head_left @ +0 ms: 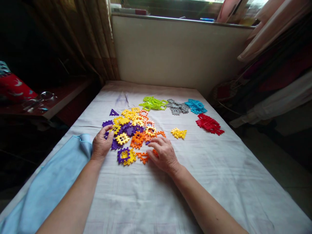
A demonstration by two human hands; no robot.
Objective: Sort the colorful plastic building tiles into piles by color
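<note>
Left hand point(101, 143) kinda curled at the mixed interlocking plastic tiles point(130, 130), left edge, can't tell if pinching; right hand point(163, 154) loosely spread, right edge

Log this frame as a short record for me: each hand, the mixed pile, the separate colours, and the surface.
Left hand: at the pile's left edge by a yellow piece; grip unclear
Right hand: at its right edge, thumb and fingers apart
Mixed pile: yellow, orange, purple
Single-colour piles: green, grey, blue, red
Set apart: small yellow group
Surface: pale sheet, light blue cloth at left
</note>
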